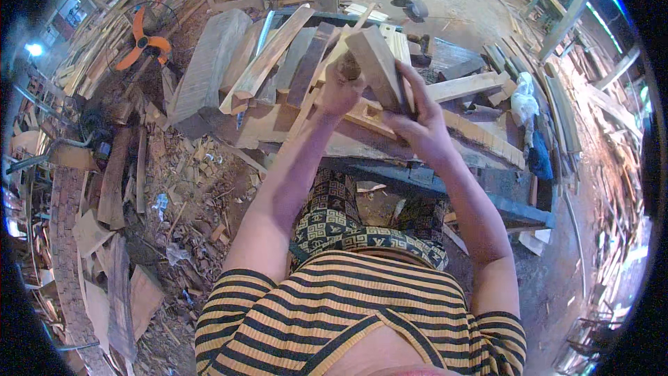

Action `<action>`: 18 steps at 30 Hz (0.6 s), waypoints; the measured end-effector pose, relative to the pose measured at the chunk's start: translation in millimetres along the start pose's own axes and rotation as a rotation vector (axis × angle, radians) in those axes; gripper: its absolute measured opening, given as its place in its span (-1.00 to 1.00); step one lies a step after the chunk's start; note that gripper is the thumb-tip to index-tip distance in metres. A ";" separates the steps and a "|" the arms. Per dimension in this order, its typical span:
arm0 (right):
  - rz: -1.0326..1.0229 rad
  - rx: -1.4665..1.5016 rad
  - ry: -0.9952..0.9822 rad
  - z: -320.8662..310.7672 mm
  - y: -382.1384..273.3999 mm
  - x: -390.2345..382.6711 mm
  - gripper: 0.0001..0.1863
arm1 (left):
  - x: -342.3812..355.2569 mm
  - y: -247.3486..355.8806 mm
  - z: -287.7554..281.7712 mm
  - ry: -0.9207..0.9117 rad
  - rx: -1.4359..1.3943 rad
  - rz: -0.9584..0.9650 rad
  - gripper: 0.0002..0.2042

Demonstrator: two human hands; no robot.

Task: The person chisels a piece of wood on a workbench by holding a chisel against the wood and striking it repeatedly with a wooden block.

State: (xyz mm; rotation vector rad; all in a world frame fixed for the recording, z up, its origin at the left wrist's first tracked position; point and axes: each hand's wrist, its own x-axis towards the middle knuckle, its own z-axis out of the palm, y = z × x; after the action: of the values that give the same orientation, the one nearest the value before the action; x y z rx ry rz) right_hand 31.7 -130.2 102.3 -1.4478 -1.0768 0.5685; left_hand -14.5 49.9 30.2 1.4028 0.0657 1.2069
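Note:
A thick brown wooden block (376, 61) is held tilted above the workbench, its long side slanting down toward me. My right hand (423, 120) grips its right side and lower end, with fingers stretched along the edge. Against the block's left face, my left hand (342, 90) is closed around a small rounded brown thing (348, 66) whose kind I cannot make out. Beneath both hands lie loose wooden strips and planks, including a pale strip (467, 88) to the right and a light plank (273, 59) to the left.
The cluttered workbench (278, 132) has a large squared timber (212, 63) at its left end. Beyond that stands an orange-bladed fan (145, 42). A white plastic bag (524, 101) hangs by the right end. Wood scraps and chips (202, 167) cover the floor at left.

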 end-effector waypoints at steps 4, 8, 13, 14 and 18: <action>-0.156 0.057 0.093 -21.7 30.7 -21.6 -0.22 | 9.6 3.3 -20.7 0.281 -0.015 -0.267 -0.92; 0.130 -0.145 0.083 -32.4 71.5 -43.6 -0.23 | 20.4 4.6 -35.8 0.297 -0.071 -0.054 -0.89; 0.314 -0.519 0.061 -32.5 111.1 -57.8 -0.19 | 16.1 4.4 -22.6 0.192 -0.016 -0.109 -0.89; 0.321 -0.570 0.025 -32.3 114.5 -59.0 -0.17 | 14.7 4.3 -19.0 0.178 0.046 -0.153 -0.88; 0.283 -0.544 0.003 -34.8 106.2 -58.4 -0.15 | 4.8 1.8 -9.0 0.130 0.104 -0.147 -0.88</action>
State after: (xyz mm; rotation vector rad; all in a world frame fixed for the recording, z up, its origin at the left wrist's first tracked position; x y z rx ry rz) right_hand 65.1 -185.9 -5.7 -2.0982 -1.0786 0.4886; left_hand -19.4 58.9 32.0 1.3820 0.3210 1.1845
